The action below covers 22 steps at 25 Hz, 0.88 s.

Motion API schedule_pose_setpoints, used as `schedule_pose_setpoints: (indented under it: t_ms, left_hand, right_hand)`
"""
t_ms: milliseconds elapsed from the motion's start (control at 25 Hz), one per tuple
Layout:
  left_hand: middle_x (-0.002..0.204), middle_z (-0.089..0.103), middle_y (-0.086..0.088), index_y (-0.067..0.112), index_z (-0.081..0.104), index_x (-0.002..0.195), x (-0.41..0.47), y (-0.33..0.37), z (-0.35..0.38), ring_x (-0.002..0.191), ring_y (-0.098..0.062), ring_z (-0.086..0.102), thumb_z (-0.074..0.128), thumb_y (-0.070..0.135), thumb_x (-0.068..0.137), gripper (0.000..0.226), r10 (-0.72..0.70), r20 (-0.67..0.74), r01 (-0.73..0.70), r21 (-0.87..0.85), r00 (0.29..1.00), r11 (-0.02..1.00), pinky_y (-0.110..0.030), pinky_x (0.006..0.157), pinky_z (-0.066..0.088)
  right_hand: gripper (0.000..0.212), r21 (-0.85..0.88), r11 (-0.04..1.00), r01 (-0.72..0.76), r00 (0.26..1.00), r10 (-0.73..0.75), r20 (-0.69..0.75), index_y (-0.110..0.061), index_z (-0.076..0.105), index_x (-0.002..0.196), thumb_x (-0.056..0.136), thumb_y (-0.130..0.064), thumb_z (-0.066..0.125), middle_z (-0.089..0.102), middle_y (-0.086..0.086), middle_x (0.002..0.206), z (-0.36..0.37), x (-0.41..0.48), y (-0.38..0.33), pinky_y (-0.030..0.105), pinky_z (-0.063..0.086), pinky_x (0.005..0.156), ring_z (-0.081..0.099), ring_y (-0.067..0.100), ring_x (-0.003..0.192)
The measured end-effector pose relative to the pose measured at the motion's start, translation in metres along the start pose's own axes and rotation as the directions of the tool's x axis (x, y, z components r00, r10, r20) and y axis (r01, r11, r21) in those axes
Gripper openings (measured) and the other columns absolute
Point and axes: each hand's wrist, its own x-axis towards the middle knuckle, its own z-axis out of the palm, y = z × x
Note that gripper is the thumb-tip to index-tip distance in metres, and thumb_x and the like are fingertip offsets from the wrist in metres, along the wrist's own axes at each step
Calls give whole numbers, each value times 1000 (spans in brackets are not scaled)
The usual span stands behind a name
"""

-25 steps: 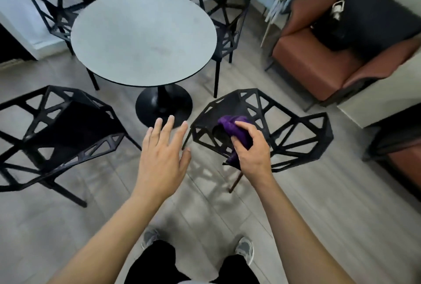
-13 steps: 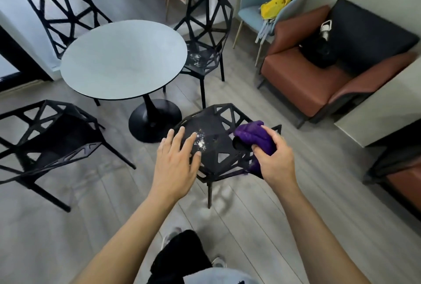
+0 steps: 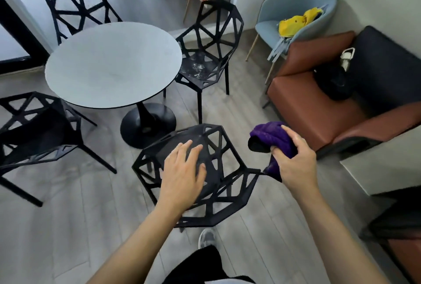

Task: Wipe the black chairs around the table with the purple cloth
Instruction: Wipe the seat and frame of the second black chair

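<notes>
Several black lattice chairs stand around a round grey table (image 3: 114,65). The nearest black chair (image 3: 218,183) is right below me. My left hand (image 3: 182,170) hovers over or rests on its seat, fingers straight and spread. My right hand (image 3: 296,163) grips the bunched purple cloth (image 3: 271,138) just off the chair's right edge, above the floor. Another black chair (image 3: 211,56) at the table's right has whitish smears on its seat. A third black chair (image 3: 34,133) is at the left, and a fourth black chair (image 3: 75,3) stands behind the table.
A brown armchair (image 3: 319,106) with a black bag on it stands at the right. A light blue chair (image 3: 296,10) behind it holds a yellow cloth. A pale counter corner (image 3: 387,170) juts in near my right hand. My shoe (image 3: 207,238) shows on the wooden floor.
The view has come closer over the near chair. My left hand moved onto its seat. My right hand carried the purple cloth rightwards, off the chair's frame.
</notes>
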Motion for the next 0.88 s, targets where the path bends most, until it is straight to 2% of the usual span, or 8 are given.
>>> schedule_pose_setpoints:
  t_ms: [120, 200, 280, 440, 560, 680, 760, 880]
  left_hand:
    - [149, 49, -10, 16, 53, 143, 24, 22, 17, 141, -32, 42, 59, 28, 97, 48, -46, -10, 46, 12, 999, 999, -48, 115, 37]
    - [148, 50, -7, 17, 53, 143, 35, 32, 25, 139, -29, 42, 58, 30, 97, 48, -98, -32, 99, 24, 995, 995, -46, 114, 38]
    - [147, 50, -5, 19, 52, 143, 42, 38, 33, 139, -26, 43, 58, 30, 98, 48, -158, -59, 160, 30, 986, 987, -44, 115, 38]
    - [147, 51, -7, 18, 54, 142, 66, 63, 61, 138, -26, 44, 57, 30, 98, 46, -360, -127, 365, 14, 924, 931, -43, 115, 37]
    - [145, 53, -7, 18, 55, 141, 78, 98, 82, 137, -25, 45, 58, 29, 97, 46, -543, -187, 545, -44, 819, 837, -43, 113, 39]
    - [140, 56, -6, 16, 57, 138, 72, 139, 107, 132, -25, 50, 62, 27, 95, 45, -667, -249, 670, -84, 702, 737, -43, 110, 42]
    - [138, 58, -7, 15, 59, 137, 61, 161, 121, 127, -27, 54, 58, 30, 95, 45, -736, -283, 747, -87, 615, 659, -44, 107, 45]
    - [138, 58, -5, 17, 59, 138, 47, 181, 133, 128, -25, 53, 38, 42, 95, 53, -844, -297, 857, -126, 447, 499, -42, 108, 43]
  right_hand:
    - [56, -11, 1000, 12, 999, -11, 44, -27, 59, 138, 88, -5, 71, 59, -11, 124, -15, 47, 7, -2, 39, 86, 55, -19, 101]
    - [56, -6, 1000, 21, 996, -21, 88, -29, 60, 138, 88, -7, 72, 61, -10, 126, -16, 75, 13, 15, 46, 98, 60, -5, 107]
    - [56, -18, 999, 43, 987, -40, 158, -30, 60, 138, 87, -8, 72, 62, -9, 126, -10, 100, 20, 27, 47, 101, 60, 3, 110]
    - [57, -15, 992, 124, 922, -110, 370, -30, 60, 137, 87, -6, 72, 64, -6, 126, 4, 174, 28, 16, 45, 92, 61, 3, 108]
    - [56, 27, 974, 227, 832, -208, 514, -24, 61, 137, 87, -3, 72, 64, -4, 123, 11, 225, 28, -1, 39, 83, 60, -11, 100]
    - [55, 10, 955, 297, 726, -233, 648, -27, 59, 138, 88, -5, 72, 62, -5, 118, 18, 263, 32, -9, 33, 73, 59, 0, 96]
    - [56, 22, 951, 307, 662, -230, 713, -29, 59, 138, 88, -6, 72, 63, -4, 119, 27, 277, 39, -5, 36, 76, 61, 9, 103]
    - [57, 23, 943, 333, 534, -209, 819, -29, 59, 139, 88, -4, 70, 64, -2, 124, 55, 284, 44, 19, 49, 92, 62, 9, 105]
